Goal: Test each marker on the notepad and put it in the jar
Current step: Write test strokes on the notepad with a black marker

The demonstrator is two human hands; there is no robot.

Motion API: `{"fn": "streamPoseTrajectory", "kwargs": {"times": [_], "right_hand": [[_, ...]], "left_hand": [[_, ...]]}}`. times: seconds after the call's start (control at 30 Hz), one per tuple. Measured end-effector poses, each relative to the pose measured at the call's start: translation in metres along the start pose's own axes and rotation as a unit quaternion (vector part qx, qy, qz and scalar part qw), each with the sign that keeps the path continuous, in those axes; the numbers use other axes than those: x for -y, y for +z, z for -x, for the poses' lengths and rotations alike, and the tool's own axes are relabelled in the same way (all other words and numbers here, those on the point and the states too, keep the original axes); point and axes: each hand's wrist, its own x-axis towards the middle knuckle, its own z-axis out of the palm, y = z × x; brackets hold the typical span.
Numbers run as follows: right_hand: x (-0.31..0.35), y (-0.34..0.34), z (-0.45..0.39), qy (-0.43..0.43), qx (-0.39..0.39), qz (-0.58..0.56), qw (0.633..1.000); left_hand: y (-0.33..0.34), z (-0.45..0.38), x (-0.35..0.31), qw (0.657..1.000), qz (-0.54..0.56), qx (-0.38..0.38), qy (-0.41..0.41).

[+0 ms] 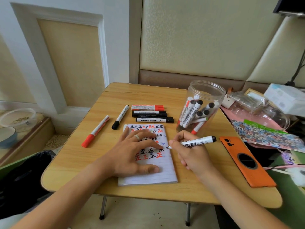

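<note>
My left hand (132, 151) lies flat on the notepad (148, 172), fingers spread straight, holding it to the bench (82, 162). My right hand (189, 152) pinches a black marker (196, 142), its tip touching the page's right edge. The jar (200, 108) stands just behind, markers inside. Beyond the pad lie capped markers (152, 115); two more, a red marker (95, 131) and a thin black marker (120, 117), lie left. An orange phone (247, 162) rests right.

Single head-worn wide-angle view, looking forward and down from the table's (165, 95) near edge, close above it, facing the far wall
</note>
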Motion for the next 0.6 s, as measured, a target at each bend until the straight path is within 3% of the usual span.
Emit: {"fn": "streamPoseTrajectory", "kwargs": {"times": [0.3,0.6], "right_hand": [[-0.0084,0.0069,-0.0041,-0.033,-0.001,0.060,0.998],[-0.0034,0.0088,-0.0028,0.008,0.015,0.060,0.998]], "left_hand": [[-0.0003,0.0006,-0.0008,1.000,0.000,-0.007,0.003],[0.0018,0.0005,0.0019,1.000,-0.009,-0.003,0.007]]}}
